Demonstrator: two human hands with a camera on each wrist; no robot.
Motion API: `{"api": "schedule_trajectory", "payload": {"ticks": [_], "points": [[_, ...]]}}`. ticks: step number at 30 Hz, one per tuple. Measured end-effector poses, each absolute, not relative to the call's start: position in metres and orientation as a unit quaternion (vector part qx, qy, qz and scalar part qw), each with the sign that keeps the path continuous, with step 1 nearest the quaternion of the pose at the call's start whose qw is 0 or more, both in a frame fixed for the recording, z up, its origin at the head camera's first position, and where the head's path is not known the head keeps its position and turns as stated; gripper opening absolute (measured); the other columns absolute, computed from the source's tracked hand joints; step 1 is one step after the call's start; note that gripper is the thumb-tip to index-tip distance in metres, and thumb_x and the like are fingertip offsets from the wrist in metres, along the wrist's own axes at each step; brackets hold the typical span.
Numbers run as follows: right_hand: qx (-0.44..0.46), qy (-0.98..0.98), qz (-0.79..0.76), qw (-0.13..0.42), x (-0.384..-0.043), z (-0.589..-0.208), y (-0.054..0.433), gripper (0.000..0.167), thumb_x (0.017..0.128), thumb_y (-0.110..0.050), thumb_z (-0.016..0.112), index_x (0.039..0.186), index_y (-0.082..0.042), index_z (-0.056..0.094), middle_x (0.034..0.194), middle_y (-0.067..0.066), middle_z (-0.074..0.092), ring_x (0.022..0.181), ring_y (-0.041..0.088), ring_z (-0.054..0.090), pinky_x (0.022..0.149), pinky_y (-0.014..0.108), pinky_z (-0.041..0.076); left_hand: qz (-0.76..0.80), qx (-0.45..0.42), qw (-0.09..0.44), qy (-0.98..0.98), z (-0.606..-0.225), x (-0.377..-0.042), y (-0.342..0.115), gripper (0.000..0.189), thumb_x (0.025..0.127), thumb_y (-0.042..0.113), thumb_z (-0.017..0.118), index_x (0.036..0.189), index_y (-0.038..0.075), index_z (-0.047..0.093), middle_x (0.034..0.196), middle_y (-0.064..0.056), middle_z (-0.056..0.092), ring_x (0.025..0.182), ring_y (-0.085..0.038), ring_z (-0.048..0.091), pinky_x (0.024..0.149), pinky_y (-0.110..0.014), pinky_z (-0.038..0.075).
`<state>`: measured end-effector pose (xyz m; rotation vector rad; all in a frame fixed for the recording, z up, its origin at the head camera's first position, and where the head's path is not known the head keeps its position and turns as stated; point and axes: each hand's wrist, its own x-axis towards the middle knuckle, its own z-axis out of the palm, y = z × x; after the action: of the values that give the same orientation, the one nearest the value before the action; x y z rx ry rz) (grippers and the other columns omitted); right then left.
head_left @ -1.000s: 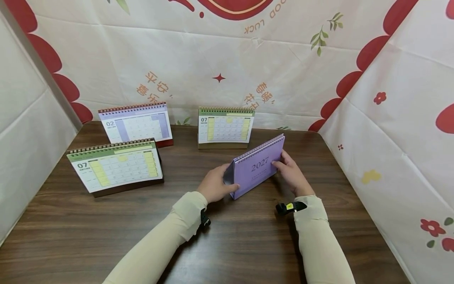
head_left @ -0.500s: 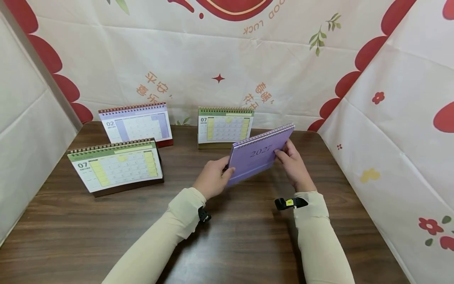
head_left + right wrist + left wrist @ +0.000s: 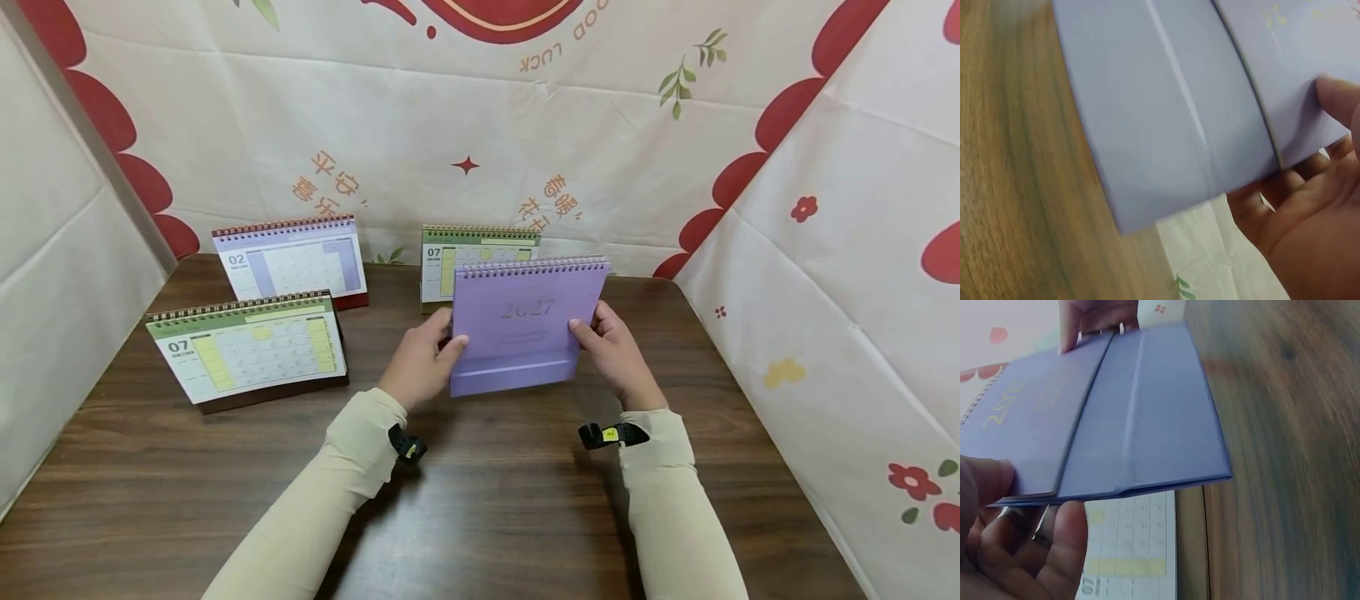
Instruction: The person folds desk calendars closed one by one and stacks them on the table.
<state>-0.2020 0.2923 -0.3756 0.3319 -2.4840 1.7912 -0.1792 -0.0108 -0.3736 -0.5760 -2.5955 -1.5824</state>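
A purple spiral-bound 2027 desk calendar [image 3: 517,329] is held up off the table, its front cover towards me and its rings on top. My left hand [image 3: 422,358] grips its left edge, thumb on the cover and fingers behind. At the opposite edge my right hand [image 3: 618,357] holds it the same way. In the left wrist view the folded base flap of the calendar [image 3: 1154,419] shows below the cover, with the left hand's fingers [image 3: 1063,550] curled under the edge. The right wrist view shows the right thumb [image 3: 1338,100] pressing the cover.
Behind the purple calendar stands a green 07 calendar [image 3: 438,265], partly covered by it. To the left are a lilac 02 calendar [image 3: 300,267] and, nearer, another green 07 calendar [image 3: 255,354]. All rest on the brown wooden table [image 3: 480,517]. A printed cloth [image 3: 405,125] walls the back.
Both hands have lifted the purple calendar off the table and turned it from an angle to nearly face me. The left hand has shifted left and away from me. The other calendars stay put.
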Motion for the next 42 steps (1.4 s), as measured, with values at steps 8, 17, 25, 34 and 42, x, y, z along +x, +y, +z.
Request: {"api": "schedule_trajectory", "payload": {"ticks": [8, 17, 25, 34, 42], "points": [[0.107, -0.85, 0.516, 0.028, -0.194, -0.374, 0.276, 0.039, 0.102, -0.024, 0.058, 0.133, -0.004, 0.048, 0.11, 0.017, 0.057, 0.094, 0.024, 0.056, 0.073, 0.031, 0.052, -0.539, -0.146, -0.007, -0.83, -0.38, -0.184, -0.032, 0.036, 0.103, 0.021, 0.056, 0.138, 0.014, 0.05, 0.129, -0.01, 0.065, 0.115, -0.02, 0.061, 0.094, -0.045, 0.049], [0.081, -0.907, 0.412, -0.011, -0.184, -0.381, 0.254, 0.033, 0.1, -0.031, 0.061, 0.122, -0.008, 0.054, 0.099, 0.012, 0.063, 0.081, 0.024, 0.057, 0.065, 0.037, 0.05, -0.517, -0.111, -0.078, -0.845, -0.389, -0.184, -0.055, 0.039, 0.104, 0.024, 0.054, 0.14, 0.011, 0.045, 0.133, -0.017, 0.06, 0.118, -0.026, 0.06, 0.095, -0.049, 0.048], [0.07, -0.902, 0.411, -0.113, -0.181, -0.401, 0.241, 0.035, 0.102, -0.027, 0.058, 0.124, -0.001, 0.052, 0.099, 0.014, 0.064, 0.077, 0.022, 0.063, 0.063, 0.039, 0.056, -0.448, -0.105, -0.13, -0.878, -0.399, -0.182, -0.069, 0.037, 0.103, 0.021, 0.054, 0.134, 0.002, 0.047, 0.12, -0.018, 0.065, 0.1, -0.024, 0.064, 0.084, -0.042, 0.051], [0.043, -0.901, 0.402, -0.155, -0.18, -0.414, 0.231, 0.035, 0.101, -0.027, 0.061, 0.122, 0.0, 0.053, 0.099, 0.013, 0.065, 0.076, 0.021, 0.064, 0.063, 0.036, 0.056, -0.398, -0.101, -0.151, -0.899, -0.409, -0.183, -0.077, 0.025, 0.101, 0.021, 0.057, 0.117, 0.001, 0.053, 0.101, -0.012, 0.065, 0.09, -0.024, 0.06, 0.08, -0.043, 0.048], [0.056, -0.93, 0.343, -0.121, -0.18, -0.421, 0.228, 0.036, 0.1, -0.032, 0.062, 0.119, -0.002, 0.058, 0.095, 0.009, 0.064, 0.077, 0.02, 0.059, 0.067, 0.037, 0.052, -0.374, -0.101, -0.146, -0.91, -0.417, -0.184, -0.077, 0.031, 0.101, 0.023, 0.056, 0.122, 0.0, 0.054, 0.113, -0.018, 0.066, 0.104, -0.03, 0.063, 0.088, -0.048, 0.049]]}}
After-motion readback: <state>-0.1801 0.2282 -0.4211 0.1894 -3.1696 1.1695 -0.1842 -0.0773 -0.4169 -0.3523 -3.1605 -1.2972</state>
